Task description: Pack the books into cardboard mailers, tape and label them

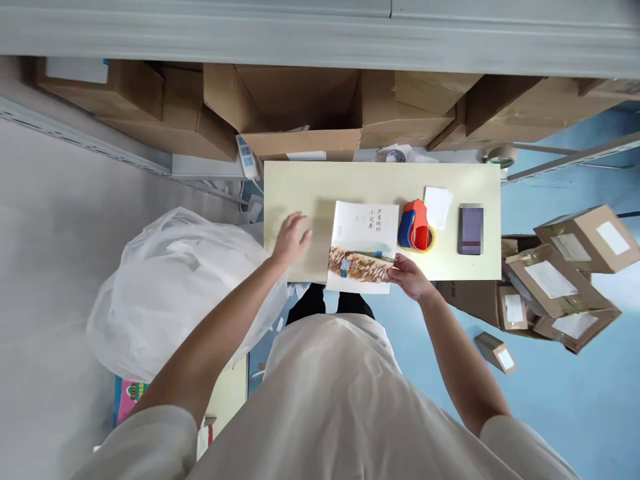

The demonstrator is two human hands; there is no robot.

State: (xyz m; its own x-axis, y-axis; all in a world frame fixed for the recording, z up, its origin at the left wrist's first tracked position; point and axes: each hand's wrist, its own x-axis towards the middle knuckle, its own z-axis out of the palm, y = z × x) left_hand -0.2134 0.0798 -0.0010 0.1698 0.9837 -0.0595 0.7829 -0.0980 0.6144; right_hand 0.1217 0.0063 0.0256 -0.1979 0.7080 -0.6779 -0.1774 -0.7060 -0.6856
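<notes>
A white paperback book (357, 230) with an illustrated band across its lower cover lies over the front edge of the pale table (310, 180). At its lower right edge, my right hand (409, 276) grips the book between thumb and fingers. My left hand (292, 239) hovers over the table left of the book, fingers apart and holding nothing. Just right of the book sits a red and blue tape dispenser (416, 227) with a yellow-edged roll. Beyond it are white paper slips (438, 207) and a dark phone (471, 230).
Open cardboard boxes (300, 141) line the shelf behind the table, below a grey beam (320, 33). A big white plastic bag (175, 287) bulges at the left. Labelled parcels (553, 273) are piled at the right, and a small box (496, 352) rests on the blue floor.
</notes>
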